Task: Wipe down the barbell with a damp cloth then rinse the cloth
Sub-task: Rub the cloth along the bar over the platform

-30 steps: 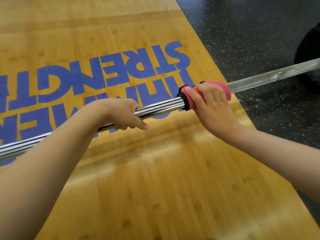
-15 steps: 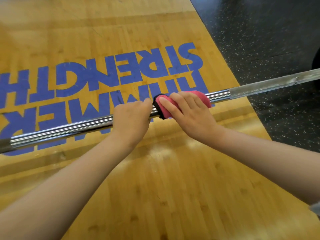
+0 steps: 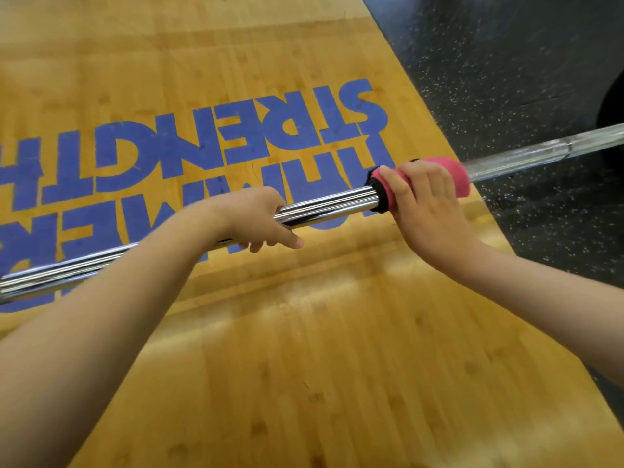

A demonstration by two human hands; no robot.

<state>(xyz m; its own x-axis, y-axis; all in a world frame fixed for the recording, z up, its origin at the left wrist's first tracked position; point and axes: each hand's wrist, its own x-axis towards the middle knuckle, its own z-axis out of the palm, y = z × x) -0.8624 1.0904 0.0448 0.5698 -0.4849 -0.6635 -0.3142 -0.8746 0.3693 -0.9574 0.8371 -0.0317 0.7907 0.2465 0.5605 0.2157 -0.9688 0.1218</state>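
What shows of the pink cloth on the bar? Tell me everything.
The pink cloth looks like soft fabric with a black edge at its left end. It is wrapped round the barbell, forming a short sleeve on the shaft above the right edge of the wooden platform. The right hand grips it, fingers curled over the top, hiding its middle. Whether it is damp cannot be told.

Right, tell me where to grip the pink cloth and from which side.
Grip the pink cloth round its middle, from the near side and above: it is wrapped like a sleeve round the barbell, so curled fingers clamp it evenly, as the right hand does.
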